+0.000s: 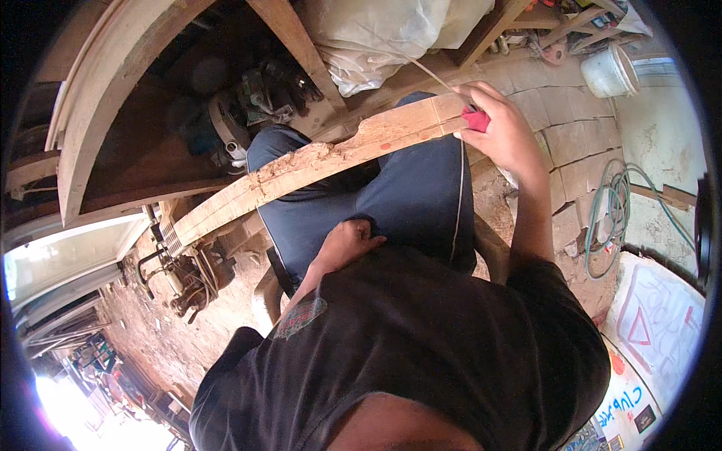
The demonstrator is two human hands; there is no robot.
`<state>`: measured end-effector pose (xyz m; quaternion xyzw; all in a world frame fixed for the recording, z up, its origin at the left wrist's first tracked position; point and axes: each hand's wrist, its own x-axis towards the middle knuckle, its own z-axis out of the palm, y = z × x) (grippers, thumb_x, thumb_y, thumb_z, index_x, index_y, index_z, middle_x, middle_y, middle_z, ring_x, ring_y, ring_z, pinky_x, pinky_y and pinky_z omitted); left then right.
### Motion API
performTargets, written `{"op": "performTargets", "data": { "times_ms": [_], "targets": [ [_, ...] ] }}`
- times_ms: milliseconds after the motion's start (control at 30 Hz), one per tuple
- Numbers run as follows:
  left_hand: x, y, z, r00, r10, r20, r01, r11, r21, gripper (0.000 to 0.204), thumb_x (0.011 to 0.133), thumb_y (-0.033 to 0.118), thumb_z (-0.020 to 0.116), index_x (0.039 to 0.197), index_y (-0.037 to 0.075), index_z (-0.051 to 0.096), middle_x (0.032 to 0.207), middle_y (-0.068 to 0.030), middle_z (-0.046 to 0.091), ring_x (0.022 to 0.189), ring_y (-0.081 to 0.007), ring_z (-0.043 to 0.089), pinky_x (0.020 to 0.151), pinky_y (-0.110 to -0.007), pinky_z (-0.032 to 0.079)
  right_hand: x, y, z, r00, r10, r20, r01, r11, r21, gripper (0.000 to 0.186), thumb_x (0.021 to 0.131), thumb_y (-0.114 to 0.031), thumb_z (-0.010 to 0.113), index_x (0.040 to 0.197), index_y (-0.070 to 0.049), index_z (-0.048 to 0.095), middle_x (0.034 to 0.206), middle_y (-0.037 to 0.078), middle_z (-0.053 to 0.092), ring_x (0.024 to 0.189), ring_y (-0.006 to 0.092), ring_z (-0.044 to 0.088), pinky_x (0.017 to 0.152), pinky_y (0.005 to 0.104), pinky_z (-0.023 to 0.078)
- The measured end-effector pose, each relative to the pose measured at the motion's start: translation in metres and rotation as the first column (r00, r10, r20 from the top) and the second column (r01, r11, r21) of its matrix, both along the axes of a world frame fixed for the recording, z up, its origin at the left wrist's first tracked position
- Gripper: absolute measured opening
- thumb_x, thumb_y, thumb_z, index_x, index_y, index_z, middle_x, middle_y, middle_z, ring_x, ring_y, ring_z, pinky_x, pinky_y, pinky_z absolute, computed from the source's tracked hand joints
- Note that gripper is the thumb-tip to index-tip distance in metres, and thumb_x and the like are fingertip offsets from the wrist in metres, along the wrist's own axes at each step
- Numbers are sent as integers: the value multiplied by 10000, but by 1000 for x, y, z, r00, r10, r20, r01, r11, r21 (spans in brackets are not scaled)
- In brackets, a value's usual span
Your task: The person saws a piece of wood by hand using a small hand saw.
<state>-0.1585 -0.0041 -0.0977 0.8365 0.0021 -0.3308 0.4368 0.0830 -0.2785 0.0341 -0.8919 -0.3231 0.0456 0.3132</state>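
Left hand (347, 244) was resting on the lap in dark blue trousers (421, 195), fingers loosely curled and gripping nothing – the rough curved wooden plank (301, 169) ran across the knees just beyond those fingers. Over on the right, the right hand (502, 131) was clenched around a small red marker (476, 119), tip pressed to the plank's end, white bucket (608, 71) well past the knuckles.
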Motion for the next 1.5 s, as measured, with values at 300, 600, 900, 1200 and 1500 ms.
{"op": "performTargets", "data": {
  "times_ms": [300, 600, 900, 1200, 1500],
  "targets": [
    [1, 50, 113, 763, 400, 508, -437, 898, -51, 130, 921, 132, 797, 907, 25, 726, 897, -140, 784, 861, -217, 760, 757, -361, 581, 0, 0, 6, 999, -17, -41, 16, 1000, -19, 620, 771, -80, 818, 1362, -46, 635, 1259, 146, 658, 1139, 378, 656, 958, 432, 540],
    [33, 112, 98, 587, -98, 804, -504, 733, 457, 779, 752, 518, 886, 1315, 40, 641, 1282, -145, 678, 1179, -366, 620, 1043, -498, 445, 1, 8, 10, 996, -14, -90, 15, 1000, 18, 653, 766, -39, 818, 1389, -33, 622, 1307, 160, 652, 1155, 354, 671, 1007, 401, 528],
    [25, 102, 85, 612, -143, 777, -526, 661, 536, 858, 762, 676, 798, 1296, 17, 665, 1185, -164, 678, 1073, -388, 629, 1034, -544, 431, 1, 4, 18, 970, -161, -183, 158, 987, -35, 646, 738, 8, 815, 1356, -49, 638, 1303, 150, 673, 1071, 291, 718, 919, 370, 575],
    [67, 137, 129, 796, -169, 581, -230, 804, 549, 807, 523, 501, 958, 1084, 31, 619, 987, -133, 596, 947, -354, 594, 869, -540, 417, 13, -1, 13, 919, -193, -344, 181, 981, -67, 615, 797, -48, 819, 1382, -115, 641, 1366, 126, 661, 1048, 299, 750, 866, 371, 633],
    [45, 150, 125, 767, -277, 578, -41, 878, 476, 760, 478, 527, 983, 873, 19, 579, 841, -117, 562, 807, -333, 596, 815, -517, 405, 2, -5, 48, 923, -112, -369, 75, 991, -114, 678, 710, -52, 894, 1344, -61, 655, 1299, 155, 675, 1030, 337, 739, 850, 376, 622]
  ]
}}
